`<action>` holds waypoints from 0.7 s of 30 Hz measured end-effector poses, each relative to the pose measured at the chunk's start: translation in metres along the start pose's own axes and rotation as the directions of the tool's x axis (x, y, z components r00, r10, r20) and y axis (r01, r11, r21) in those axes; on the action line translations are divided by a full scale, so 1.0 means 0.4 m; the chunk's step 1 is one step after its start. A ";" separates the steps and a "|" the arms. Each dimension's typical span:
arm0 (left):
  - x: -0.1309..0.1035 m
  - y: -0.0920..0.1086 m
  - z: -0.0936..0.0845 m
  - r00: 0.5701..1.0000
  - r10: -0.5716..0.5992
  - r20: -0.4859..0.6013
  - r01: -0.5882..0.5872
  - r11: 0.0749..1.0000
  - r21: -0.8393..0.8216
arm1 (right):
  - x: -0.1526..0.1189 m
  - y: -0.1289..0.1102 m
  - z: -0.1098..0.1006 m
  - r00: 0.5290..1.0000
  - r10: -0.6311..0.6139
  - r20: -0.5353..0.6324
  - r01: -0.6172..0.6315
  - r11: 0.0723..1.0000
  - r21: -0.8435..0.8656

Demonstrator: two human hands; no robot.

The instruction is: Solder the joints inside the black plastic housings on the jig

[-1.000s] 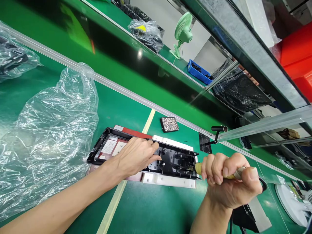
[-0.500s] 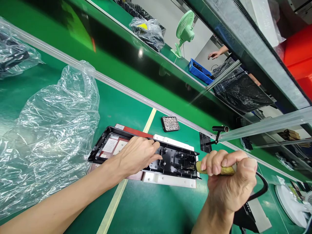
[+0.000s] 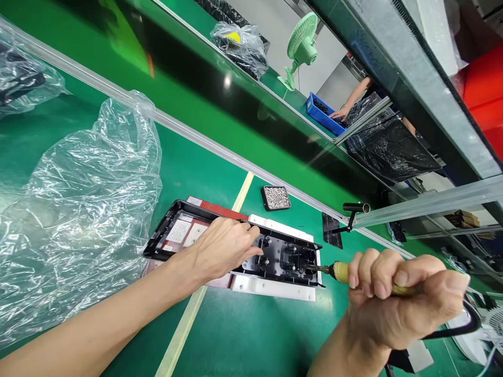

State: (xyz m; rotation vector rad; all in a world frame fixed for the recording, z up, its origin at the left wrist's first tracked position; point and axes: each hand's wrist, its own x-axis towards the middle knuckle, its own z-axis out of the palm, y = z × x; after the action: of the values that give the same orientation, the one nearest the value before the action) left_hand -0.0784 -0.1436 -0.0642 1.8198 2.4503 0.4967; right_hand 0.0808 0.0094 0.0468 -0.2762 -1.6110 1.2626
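A long black plastic housing (image 3: pixel 271 256) lies on a red and white holding fixture (image 3: pixel 271 289) on the green bench. My left hand (image 3: pixel 226 246) rests across its middle, fingers curled over the housing and thumb lying inside; whatever the fingertips touch is hidden. My right hand (image 3: pixel 401 298) is wrapped round the yellow handle of a corded electric screwdriver (image 3: pixel 341 272). The thin metal bit points left into the right end of the housing, near its small posts; whether the tip touches a screw I cannot tell. A small black tray of screws (image 3: pixel 276 198) sits behind the housing.
Clear plastic wrap (image 3: pixel 94 199) covers the bench at left. A metal rail (image 3: pixel 204 141) runs behind the work, with a black bracket (image 3: pixel 353 214) at right. Beyond are a green fan (image 3: pixel 302 44), a blue bin (image 3: pixel 322 116) and a co-worker's hand (image 3: pixel 341 113).
My right hand has drawn the screwdriver back to the right and closer to me, exposing more of its bit. My left hand stays put. The co-worker's hand has lowered to the blue bin.
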 end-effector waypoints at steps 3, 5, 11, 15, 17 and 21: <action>0.000 0.000 0.000 1.000 -0.003 0.000 0.003 1.000 -0.005 | 0.001 -0.002 0.013 0.999 0.002 -0.034 -0.004 0.999 -0.036; 0.000 -0.001 0.001 1.000 -0.004 -0.001 0.004 1.000 -0.006 | 0.001 -0.001 0.024 0.999 0.000 -0.039 -0.002 0.999 -0.046; 0.000 -0.001 0.003 1.000 -0.002 -0.023 0.002 1.000 -0.012 | 0.009 0.007 0.052 0.997 -0.031 -0.066 0.028 0.998 -0.056; 0.001 -0.001 0.004 1.000 -0.001 -0.025 0.001 1.000 -0.010 | 0.018 0.019 0.060 0.999 -0.021 -0.046 0.020 1.000 -0.020; 0.000 -0.001 0.005 1.000 -0.002 -0.028 0.002 1.000 -0.015 | 0.022 0.027 0.064 0.999 -0.031 -0.044 0.030 0.999 -0.011; -0.001 -0.001 0.005 1.000 -0.002 -0.016 0.001 0.999 -0.032 | 0.027 0.043 0.071 0.991 -0.115 -0.067 0.113 0.993 -0.028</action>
State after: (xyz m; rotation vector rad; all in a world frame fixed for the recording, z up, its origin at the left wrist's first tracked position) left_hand -0.0782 -0.1435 -0.0661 1.8092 2.4389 0.5487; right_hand 0.0464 0.0074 0.0409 -0.2365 -1.5627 1.1352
